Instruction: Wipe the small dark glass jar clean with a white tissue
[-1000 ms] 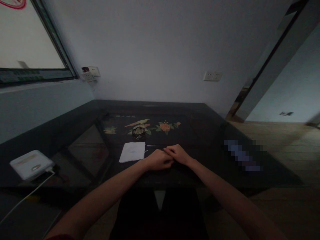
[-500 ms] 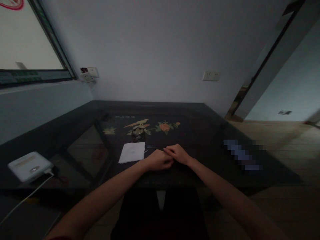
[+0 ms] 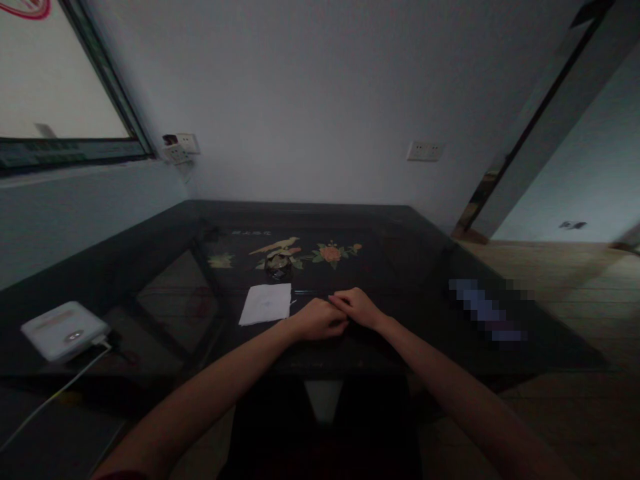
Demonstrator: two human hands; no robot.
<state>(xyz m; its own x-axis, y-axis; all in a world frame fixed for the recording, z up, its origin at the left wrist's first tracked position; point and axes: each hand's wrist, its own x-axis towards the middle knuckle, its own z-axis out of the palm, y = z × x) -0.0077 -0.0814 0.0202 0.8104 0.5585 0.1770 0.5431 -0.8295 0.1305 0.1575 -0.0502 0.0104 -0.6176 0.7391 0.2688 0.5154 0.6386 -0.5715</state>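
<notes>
My left hand rests on the dark, glossy table, its fingers curled into a loose fist with nothing visible in it. My right hand lies against it from the right, the fingers bent together and touching the back of the left hand near the knuckles. A sheet of white paper lies flat just left of my hands. Between paper and left hand, a small light sliver shows, too small to name. Behind the paper stands a small, dark, shiny glass-like object.
A white box-shaped device with a white cable sits at the table's left. A blurred-out bluish item lies at the right. The tabletop bears a bird and flower picture. Wall sockets are on the wall behind.
The view has shifted very slightly, moving the scene a little to the right. Both hands keep the same pose, and nothing on the table has moved.
</notes>
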